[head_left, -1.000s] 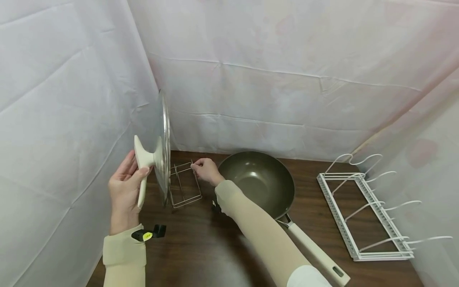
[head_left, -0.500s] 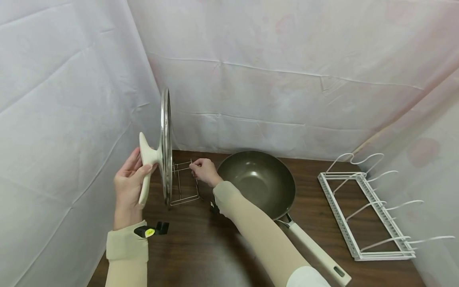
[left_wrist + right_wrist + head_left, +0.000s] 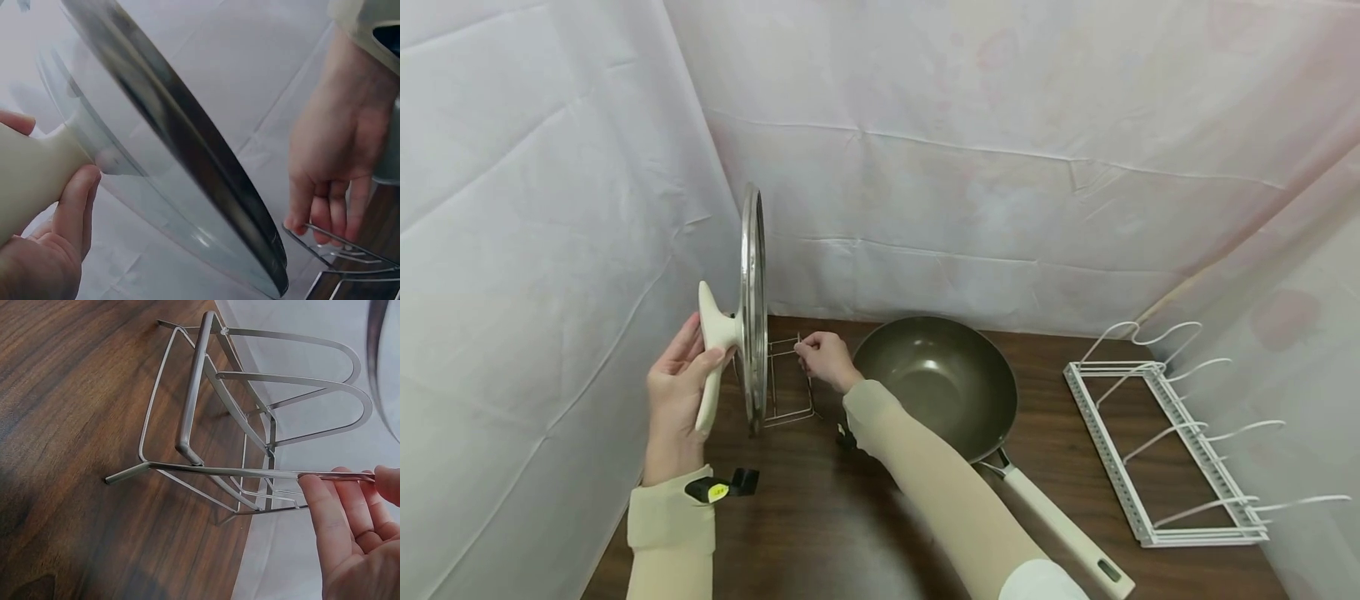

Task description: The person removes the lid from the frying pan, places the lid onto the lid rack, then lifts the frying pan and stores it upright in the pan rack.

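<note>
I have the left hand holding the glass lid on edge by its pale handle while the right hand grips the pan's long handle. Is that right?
Not quite: the right hand pinches the wire rack, not the pan's long handle; the right wrist view shows it. The left hand does hold the glass lid on edge by its pale handle.

The yellow wristband label (image 3: 718, 492) cannot be read
</note>
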A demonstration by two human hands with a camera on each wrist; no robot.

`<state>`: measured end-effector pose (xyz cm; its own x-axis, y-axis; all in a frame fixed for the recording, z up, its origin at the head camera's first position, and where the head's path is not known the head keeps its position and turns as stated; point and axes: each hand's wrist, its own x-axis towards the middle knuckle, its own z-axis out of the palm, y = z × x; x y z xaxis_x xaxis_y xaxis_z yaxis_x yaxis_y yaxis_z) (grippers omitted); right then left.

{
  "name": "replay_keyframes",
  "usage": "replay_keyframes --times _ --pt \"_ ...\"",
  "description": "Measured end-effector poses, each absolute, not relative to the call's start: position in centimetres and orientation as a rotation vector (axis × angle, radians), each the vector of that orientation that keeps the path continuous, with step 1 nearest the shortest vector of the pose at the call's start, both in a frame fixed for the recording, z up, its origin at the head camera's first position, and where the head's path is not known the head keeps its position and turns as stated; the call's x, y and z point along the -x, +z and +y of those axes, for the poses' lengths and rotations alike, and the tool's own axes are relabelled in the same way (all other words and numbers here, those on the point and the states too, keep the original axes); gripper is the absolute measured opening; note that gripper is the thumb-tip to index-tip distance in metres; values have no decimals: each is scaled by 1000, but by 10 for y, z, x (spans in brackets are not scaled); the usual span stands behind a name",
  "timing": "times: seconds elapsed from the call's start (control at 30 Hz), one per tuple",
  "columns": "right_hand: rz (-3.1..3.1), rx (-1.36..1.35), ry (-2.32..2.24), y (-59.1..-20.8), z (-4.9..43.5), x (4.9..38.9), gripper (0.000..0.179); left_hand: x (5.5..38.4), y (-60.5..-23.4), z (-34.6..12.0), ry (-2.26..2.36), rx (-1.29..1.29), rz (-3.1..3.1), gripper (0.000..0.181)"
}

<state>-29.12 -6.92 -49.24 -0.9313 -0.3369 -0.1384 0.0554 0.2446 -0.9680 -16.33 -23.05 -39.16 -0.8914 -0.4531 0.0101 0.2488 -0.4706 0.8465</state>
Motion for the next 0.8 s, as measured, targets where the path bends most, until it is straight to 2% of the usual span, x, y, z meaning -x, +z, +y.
replay_keyframes --times 0.23,0.8 --pt "2213 268 -1767 -492 -71 295 17 172 -392 -229 -2397 -255 -1315 67" --pt "2216 269 -1746 -491 -67 292 17 198 -452 -233 -2422 -498 -1450 64"
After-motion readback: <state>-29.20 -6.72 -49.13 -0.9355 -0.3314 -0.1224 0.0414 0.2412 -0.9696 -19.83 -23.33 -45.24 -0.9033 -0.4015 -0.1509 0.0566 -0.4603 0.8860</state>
